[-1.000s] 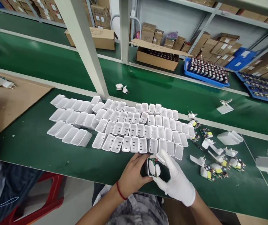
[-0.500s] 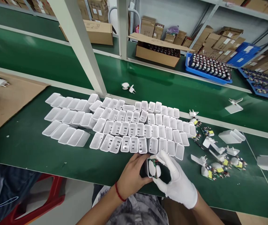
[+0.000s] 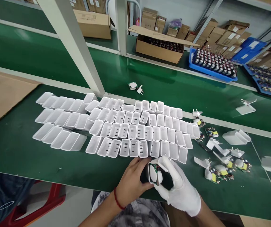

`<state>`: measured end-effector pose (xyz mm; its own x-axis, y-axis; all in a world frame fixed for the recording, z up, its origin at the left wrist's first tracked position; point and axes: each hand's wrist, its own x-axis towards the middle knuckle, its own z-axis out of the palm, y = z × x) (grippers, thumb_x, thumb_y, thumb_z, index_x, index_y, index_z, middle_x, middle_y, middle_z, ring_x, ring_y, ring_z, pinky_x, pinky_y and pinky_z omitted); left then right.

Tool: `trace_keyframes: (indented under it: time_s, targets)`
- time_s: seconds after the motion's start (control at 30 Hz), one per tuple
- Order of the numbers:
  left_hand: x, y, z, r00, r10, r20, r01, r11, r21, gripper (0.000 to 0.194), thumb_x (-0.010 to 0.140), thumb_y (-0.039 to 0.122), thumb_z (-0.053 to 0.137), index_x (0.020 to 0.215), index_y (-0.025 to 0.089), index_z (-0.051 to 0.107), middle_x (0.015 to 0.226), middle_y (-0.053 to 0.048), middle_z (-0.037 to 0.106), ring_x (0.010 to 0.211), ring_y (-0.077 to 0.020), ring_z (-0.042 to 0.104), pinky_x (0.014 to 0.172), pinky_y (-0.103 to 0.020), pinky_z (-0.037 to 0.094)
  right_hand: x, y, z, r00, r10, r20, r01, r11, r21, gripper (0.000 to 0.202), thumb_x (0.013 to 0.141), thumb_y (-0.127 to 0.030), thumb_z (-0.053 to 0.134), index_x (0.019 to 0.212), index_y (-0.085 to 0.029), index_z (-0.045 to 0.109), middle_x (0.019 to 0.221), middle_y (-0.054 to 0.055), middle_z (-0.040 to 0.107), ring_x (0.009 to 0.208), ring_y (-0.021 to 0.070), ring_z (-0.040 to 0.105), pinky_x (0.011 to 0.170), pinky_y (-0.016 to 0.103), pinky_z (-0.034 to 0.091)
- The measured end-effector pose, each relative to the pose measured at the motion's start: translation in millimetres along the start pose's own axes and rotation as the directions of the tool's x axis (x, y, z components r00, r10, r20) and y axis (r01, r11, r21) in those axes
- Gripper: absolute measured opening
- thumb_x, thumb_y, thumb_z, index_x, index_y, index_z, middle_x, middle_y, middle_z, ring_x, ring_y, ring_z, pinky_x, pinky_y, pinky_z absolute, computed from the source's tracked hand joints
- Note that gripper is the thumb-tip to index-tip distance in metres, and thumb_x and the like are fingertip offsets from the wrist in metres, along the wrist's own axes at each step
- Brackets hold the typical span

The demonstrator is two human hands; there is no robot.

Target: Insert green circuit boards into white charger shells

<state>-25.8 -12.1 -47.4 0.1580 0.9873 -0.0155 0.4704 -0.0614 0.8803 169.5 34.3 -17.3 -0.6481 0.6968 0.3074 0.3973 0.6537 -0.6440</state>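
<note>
Left hand [image 3: 132,177] gripped the white casing [image 3: 148,175] from its left, mouth up, the mouth's long side running near-far. Gloved right hand [image 3: 182,189] was just right of it, holding the plug cover [image 3: 161,164] at the far-right edge, with circuit board [image 3: 154,165] in the mouth, depth unclear. Open casings [image 3: 134,148] crowded the far side of the bench [image 3: 43,168]; loose boards [image 3: 224,172] lay right.

No words or numbers can be read: the dark print [image 3: 93,18] on the cardboard box [image 3: 95,31] at the upper left is too small, and the white labels [image 3: 231,36] on the brown cartons [image 3: 224,40] and blue bins [image 3: 246,52] at the upper right are too blurred to make out
</note>
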Motion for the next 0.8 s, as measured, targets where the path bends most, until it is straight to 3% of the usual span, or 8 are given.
trace_keyframes:
  time_s: [0.23,0.4,0.47,0.53,0.6,0.7,0.8]
  targets:
    - [-2,-2,0.4,0.998,0.052,-0.038,-0.05,0.998,0.047,0.074,0.066,0.005,0.077,0.133,0.016,0.046,0.122,-0.006,0.063,0.112,-0.0257,0.054,0.092,-0.037,0.052,4,-7,1,1.0,-0.021,0.003,0.021,0.99,-0.138,0.076,0.087,-0.009,0.053,0.156,-0.015,0.021,0.119,0.016,0.056,0.109,0.0236,0.056,0.09,0.041,0.053]
    - [0,-3,1.9,0.992,0.101,-0.075,-0.096,0.993,0.07,0.069,0.071,0.028,0.084,0.129,0.019,0.047,0.122,-0.006,0.063,0.11,-0.0255,0.056,0.09,-0.038,0.052,-8,-13,-3,0.994,0.065,0.085,-0.05,0.983,-0.175,0.08,0.088,-0.023,0.057,0.157,-0.018,0.017,0.138,0.016,0.05,0.124,0.027,0.05,0.099,0.043,0.051]
    - [0,-4,2.9,0.992,0.096,-0.08,-0.092,0.994,0.049,0.07,0.071,0.032,0.084,0.13,0.019,0.048,0.122,-0.005,0.063,0.11,-0.0246,0.056,0.091,-0.038,0.052,-20,-14,0,0.988,0.151,-0.013,-0.151,0.985,-0.088,0.085,0.088,-0.027,0.061,0.158,-0.02,0.013,0.137,0.015,0.05,0.122,0.0262,0.053,0.1,0.043,0.05]
    - [-1,-4,3.4,0.992,0.087,-0.095,-0.086,0.996,0.017,0.07,0.071,0.032,0.085,0.129,0.02,0.048,0.12,-0.004,0.064,0.111,-0.0235,0.056,0.092,-0.036,0.052,-33,-15,6,0.941,0.274,-0.198,-0.274,0.961,0.031,0.082,0.09,-0.026,0.061,0.157,-0.021,0.015,0.124,0.014,0.057,0.107,0.0224,0.059,0.093,0.038,0.053]
    - [-2,0,3.7,0.987,0.083,-0.135,-0.085,0.996,-0.012,0.067,0.071,0.033,0.084,0.127,0.021,0.049,0.118,-0.004,0.064,0.11,-0.0222,0.056,0.091,-0.034,0.052,-42,-16,14,0.892,0.353,-0.282,-0.338,0.936,0.101,0.072,0.091,-0.026,0.061,0.154,-0.023,0.026,0.112,0.011,0.058,0.095,0.0189,0.061,0.085,0.034,0.055]
    - [-7,10,4.6,0.972,0.132,-0.197,-0.14,0.99,-0.027,0.063,0.074,0.028,0.081,0.128,0.022,0.048,0.116,-0.004,0.064,0.106,-0.0199,0.057,0.091,-0.031,0.051,-43,-21,25,0.9,0.42,-0.118,-0.379,0.887,0.263,0.061,0.094,-0.031,0.058,0.15,-0.033,0.034,0.128,0.009,0.054,0.107,0.0181,0.061,0.094,0.032,0.054]
    - [-14,21,3.5,0.944,0.232,-0.234,-0.237,0.971,0.007,0.064,0.078,0.019,0.073,0.134,0.025,0.042,0.124,-0.004,0.061,0.109,-0.0192,0.055,0.093,-0.03,0.05,-33,-26,32,0.864,0.493,0.101,-0.449,0.665,0.598,0.055,0.099,-0.033,0.05,0.151,-0.041,0.032,0.146,0.003,0.046,0.132,0.0168,0.048,0.111,0.032,0.041]
